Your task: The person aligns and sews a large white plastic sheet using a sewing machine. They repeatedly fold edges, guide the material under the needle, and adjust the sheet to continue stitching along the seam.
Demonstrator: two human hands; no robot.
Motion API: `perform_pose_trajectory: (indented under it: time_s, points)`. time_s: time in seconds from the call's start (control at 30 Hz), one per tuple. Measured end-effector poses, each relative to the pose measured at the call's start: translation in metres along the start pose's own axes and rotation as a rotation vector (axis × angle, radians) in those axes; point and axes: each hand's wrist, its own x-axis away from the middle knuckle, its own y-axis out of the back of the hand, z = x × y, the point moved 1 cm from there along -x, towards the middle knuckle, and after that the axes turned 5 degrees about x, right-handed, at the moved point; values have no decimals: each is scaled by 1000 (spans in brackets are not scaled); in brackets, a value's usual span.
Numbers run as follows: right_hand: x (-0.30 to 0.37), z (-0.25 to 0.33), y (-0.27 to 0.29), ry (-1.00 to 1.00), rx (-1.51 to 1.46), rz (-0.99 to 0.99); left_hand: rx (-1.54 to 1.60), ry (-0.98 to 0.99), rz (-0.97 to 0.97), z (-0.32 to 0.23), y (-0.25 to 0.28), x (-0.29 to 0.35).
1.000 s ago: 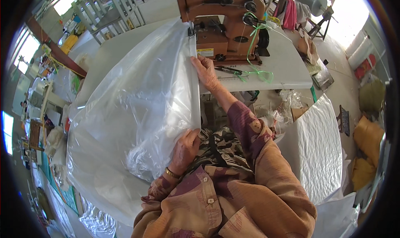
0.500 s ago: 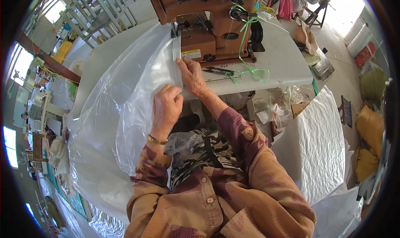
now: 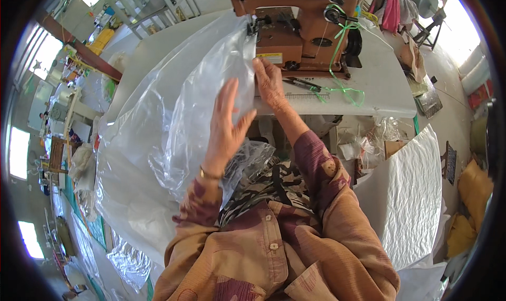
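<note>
A large sheet of clear plastic film [image 3: 158, 116] spreads over the left of the table, its right edge running up under the needle area of a brown sewing machine [image 3: 311, 42]. My right hand [image 3: 270, 84] pinches that edge just in front of the machine bed, thumb and fingers pressed together. Nearer to me and to the left, my left hand [image 3: 226, 126] is open over the film, thumb apart from the stretched fingers, with nothing in it. Whether its palm touches the film I cannot tell.
Dark thread snips [image 3: 303, 84] and green string [image 3: 350, 96] lie on the white table [image 3: 390, 98], right of my right hand. A stack of silvery-white sheeting [image 3: 408, 195] stands at my right. Crumpled clear plastic [image 3: 247, 166] rests by my lap.
My left hand has let go of the film's edge and its fingers have opened out. The right hand keeps its pinch. The whole view has shifted, so the machine sits further right.
</note>
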Motion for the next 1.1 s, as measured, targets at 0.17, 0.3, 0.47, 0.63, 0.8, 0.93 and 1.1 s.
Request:
perform_pose_trajectory:
  time_s: [0.17, 0.3, 0.47, 0.63, 0.8, 0.93, 1.1]
  points:
    - [-2, 0, 6, 37, 68, 178, -367, 172, 207, 0, 19, 151]
    - [6, 6, 8, -70, -23, 368, -531, 663, 423, 24, 58, 254]
    - [21, 9, 5, -187, 92, 600, -747, 962, 279, 51, 142, 342]
    - [83, 0, -12, -452, 95, 746, -193, 1119, 158, 54, 151, 326]
    - [130, -56, -15, -358, 618, 1047, -615, 895, 46, 67, 97, 324]
    - [128, -71, -2, -108, 1113, 870, -480, 958, -381, 111, 67, 353]
    - [104, -86, -14, -159, 622, 228, -170, 1014, -506, 159, 48, 347]
